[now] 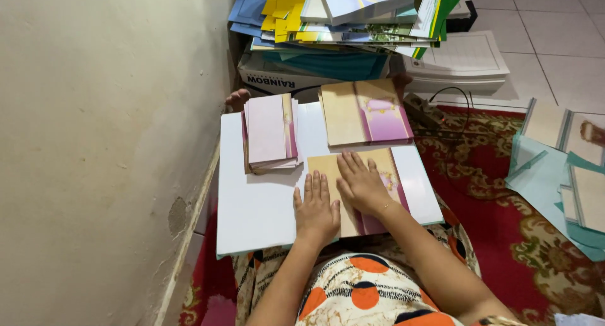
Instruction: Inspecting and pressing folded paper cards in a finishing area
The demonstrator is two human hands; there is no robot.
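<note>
A tan and pink printed card sheet (362, 194) is being pressed flat on the white rectangular lap board (265, 206), at its near right part. The left hand (316, 211) and right hand (361, 184) are being held flat, fingers spread, nothing gripped. Judged best: pressure is being kept even, edges aligned. A pink card stack (270, 132) is lying at the board's far left, a matching open card (365, 112) at its far right.

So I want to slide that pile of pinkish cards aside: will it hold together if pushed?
The pile probably shears apart: its cards already sit fanned and uneven. Each looks thin and light. The white board looks smooth, so they would likely slip easily.
</note>
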